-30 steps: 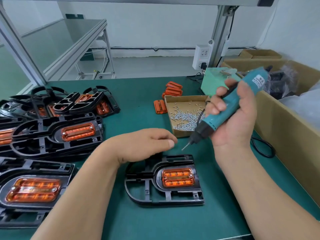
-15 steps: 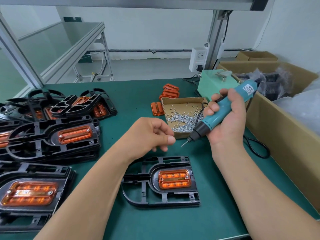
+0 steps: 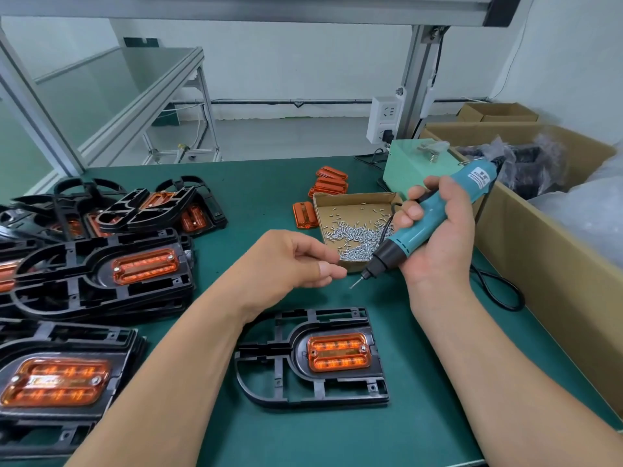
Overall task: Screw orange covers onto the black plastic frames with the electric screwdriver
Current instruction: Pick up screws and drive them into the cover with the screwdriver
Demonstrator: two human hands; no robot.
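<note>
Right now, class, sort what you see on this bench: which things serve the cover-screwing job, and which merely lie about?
In the job: electric screwdriver, black frame, orange cover, box of screws, spare orange covers.
Lying about: far cardboard box, clear plastic bag, neighbouring bench.

The left hand (image 3: 296,261) has risen away from the black frame (image 3: 296,352), fingers curled, nearer the screwdriver (image 3: 409,237) bit.

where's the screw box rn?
Head view, right of centre on the green mat: the screw box sits behind the tip of the electric screwdriver, with a loose orange cover beside its left wall.
</note>
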